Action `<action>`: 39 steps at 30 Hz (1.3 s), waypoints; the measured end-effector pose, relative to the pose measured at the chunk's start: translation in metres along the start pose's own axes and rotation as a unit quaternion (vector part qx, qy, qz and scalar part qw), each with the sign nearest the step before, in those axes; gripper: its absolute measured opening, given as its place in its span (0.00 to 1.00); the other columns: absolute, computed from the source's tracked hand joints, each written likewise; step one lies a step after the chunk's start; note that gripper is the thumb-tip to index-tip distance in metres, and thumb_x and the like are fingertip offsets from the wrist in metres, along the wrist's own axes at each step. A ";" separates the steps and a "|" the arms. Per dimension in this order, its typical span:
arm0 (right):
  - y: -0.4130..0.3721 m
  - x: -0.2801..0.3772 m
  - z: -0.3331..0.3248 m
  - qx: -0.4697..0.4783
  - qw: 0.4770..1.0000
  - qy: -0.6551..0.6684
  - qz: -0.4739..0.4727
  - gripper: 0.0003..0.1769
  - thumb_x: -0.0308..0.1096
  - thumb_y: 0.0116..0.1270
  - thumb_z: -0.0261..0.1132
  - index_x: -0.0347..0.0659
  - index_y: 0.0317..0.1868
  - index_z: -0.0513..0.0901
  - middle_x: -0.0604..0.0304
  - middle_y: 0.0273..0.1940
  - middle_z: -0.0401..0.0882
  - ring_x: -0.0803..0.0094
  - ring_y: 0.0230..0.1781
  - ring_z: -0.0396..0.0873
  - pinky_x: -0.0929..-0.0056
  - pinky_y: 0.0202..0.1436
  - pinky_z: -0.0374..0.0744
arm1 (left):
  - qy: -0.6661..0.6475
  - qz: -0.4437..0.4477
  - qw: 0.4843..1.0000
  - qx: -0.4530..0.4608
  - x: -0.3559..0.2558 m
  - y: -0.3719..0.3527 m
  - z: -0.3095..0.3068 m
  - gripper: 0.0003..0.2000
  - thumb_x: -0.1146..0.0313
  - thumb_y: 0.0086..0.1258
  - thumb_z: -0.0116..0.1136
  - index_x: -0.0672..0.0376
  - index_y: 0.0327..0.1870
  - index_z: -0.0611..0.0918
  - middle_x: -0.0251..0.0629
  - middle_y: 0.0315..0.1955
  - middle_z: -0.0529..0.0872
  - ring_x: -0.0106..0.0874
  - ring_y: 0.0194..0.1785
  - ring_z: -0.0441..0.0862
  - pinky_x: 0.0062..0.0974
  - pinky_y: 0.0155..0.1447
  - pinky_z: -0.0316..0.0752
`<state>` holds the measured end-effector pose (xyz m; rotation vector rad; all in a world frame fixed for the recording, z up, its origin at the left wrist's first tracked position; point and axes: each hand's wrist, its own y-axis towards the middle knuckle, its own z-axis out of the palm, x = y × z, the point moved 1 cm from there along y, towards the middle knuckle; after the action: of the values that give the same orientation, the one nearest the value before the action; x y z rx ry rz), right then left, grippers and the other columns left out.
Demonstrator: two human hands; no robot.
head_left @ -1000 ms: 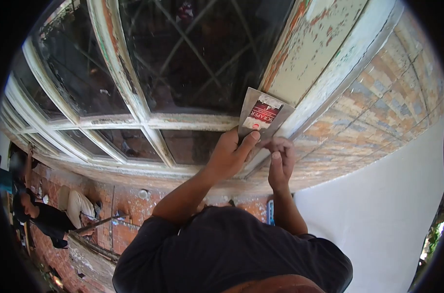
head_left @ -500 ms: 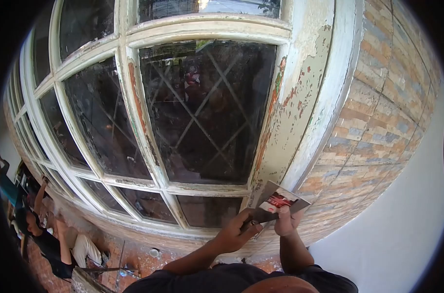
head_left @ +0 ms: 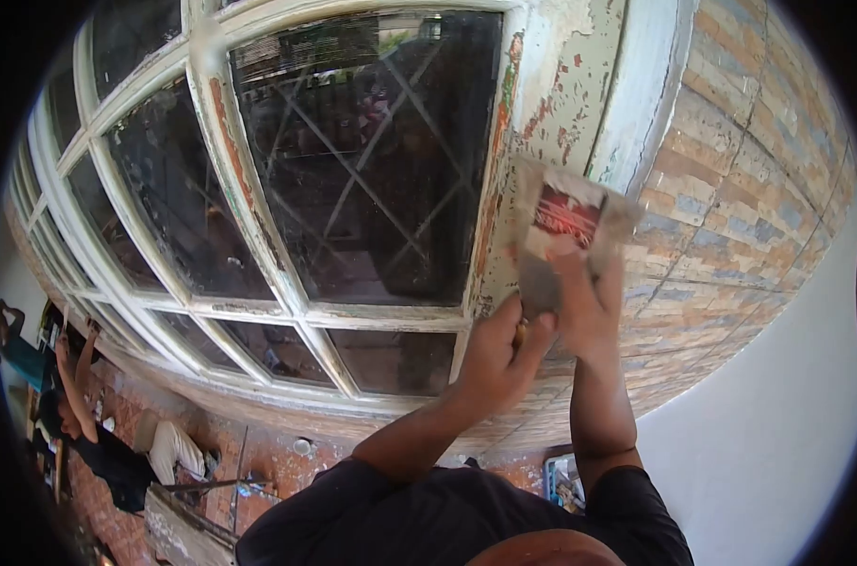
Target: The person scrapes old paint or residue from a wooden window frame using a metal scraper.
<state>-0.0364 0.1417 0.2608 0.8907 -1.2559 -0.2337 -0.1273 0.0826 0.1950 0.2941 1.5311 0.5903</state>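
Note:
A flat rectangular scraper point(head_left: 568, 212) with a red and white label lies over the peeling right side of the window frame point(head_left: 565, 123). Its edges are slightly blurred. My right hand point(head_left: 589, 302) is on the lower part of the blade, fingers pressed on its face below the label. Just left of it, my left hand point(head_left: 510, 354) is closed around the tool's handle, which is mostly hidden by the fingers. Green, white and reddish patches show on the worn paint beside the dark glass pane point(head_left: 372, 179).
Stone-patterned tiles point(head_left: 721, 217) cover the wall at right, above a white surface point(head_left: 758, 443). Two people crouch or reach at lower left, one in a black shirt point(head_left: 113, 462). A wooden plank point(head_left: 179, 528) and a blue-edged tray point(head_left: 549, 481) are low down.
Both hands and the scraper have moved up along the frame, with the blade now higher over the peeling paint. The view has shifted a little, and the person at lower left has raised an arm.

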 end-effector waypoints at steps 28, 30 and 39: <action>-0.015 -0.045 -0.016 0.202 0.965 0.118 0.123 0.12 0.32 0.78 0.53 0.32 0.45 0.78 0.60 0.35 0.80 0.74 0.33 0.79 0.75 0.36 0.77 | -0.103 -0.043 0.990 -0.084 0.037 -0.027 0.023 0.06 0.74 0.77 0.47 0.67 0.45 0.76 0.33 0.33 0.79 0.19 0.38 0.74 0.21 0.43 0.70; -0.025 -0.045 -0.019 0.176 0.967 0.113 0.143 0.12 0.33 0.77 0.53 0.32 0.47 0.79 0.59 0.36 0.81 0.74 0.34 0.79 0.75 0.36 0.77 | -0.003 0.056 0.993 -0.105 0.034 -0.024 0.027 0.08 0.69 0.79 0.48 0.63 0.41 0.77 0.28 0.23 0.77 0.16 0.23 0.72 0.16 0.29 0.66; -0.021 -0.062 0.002 0.312 0.857 0.315 0.263 0.18 0.41 0.74 0.62 0.33 0.51 0.77 0.53 0.40 0.86 0.77 0.21 0.80 0.83 0.18 0.75 | -0.101 -0.143 0.983 -0.048 0.001 -0.053 -0.010 0.13 0.63 0.81 0.47 0.61 0.35 0.76 0.30 0.25 0.76 0.20 0.25 0.72 0.20 0.30 0.67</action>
<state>-0.0531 0.1643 0.2016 1.0079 -0.8926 0.8956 -0.1275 0.0374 0.1656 0.0561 1.3151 0.3921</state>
